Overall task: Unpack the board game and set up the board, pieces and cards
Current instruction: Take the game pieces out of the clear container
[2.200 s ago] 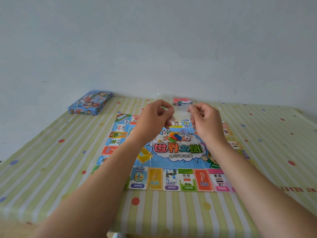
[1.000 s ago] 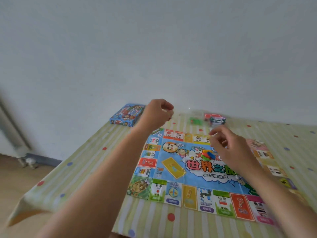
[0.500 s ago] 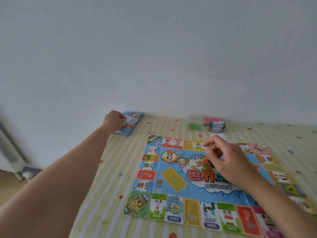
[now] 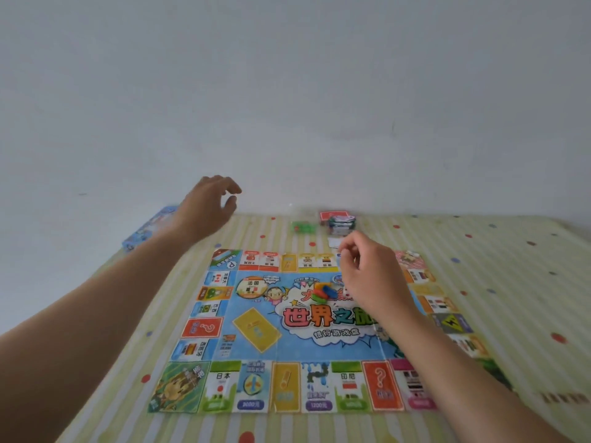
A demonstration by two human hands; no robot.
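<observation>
The paper game board (image 4: 256, 330) lies unfolded and flat on the striped tablecloth. A small heap of red, green and blue playing pieces (image 4: 324, 293) rests on the board's middle. My right hand (image 4: 371, 279) hovers just right of that heap, fingers curled in, thumb near the index finger, nothing visible between them. My left hand (image 4: 208, 207) is raised above the table's far left, fingers apart and empty, close to the blue game box (image 4: 144, 231). A stack of cards (image 4: 341, 224) and a red deck (image 4: 332, 215) sit beyond the board's far edge.
Green pieces (image 4: 300, 226) lie left of the card stack, and a white card (image 4: 334, 242) lies in front of it. The table (image 4: 511, 282) meets a plain wall at the back. Its left edge runs just left of the box.
Both hands held a clear bag together over the board. The left hand swung out to the box and now lifts back, open. The right hand stayed over the pieces.
</observation>
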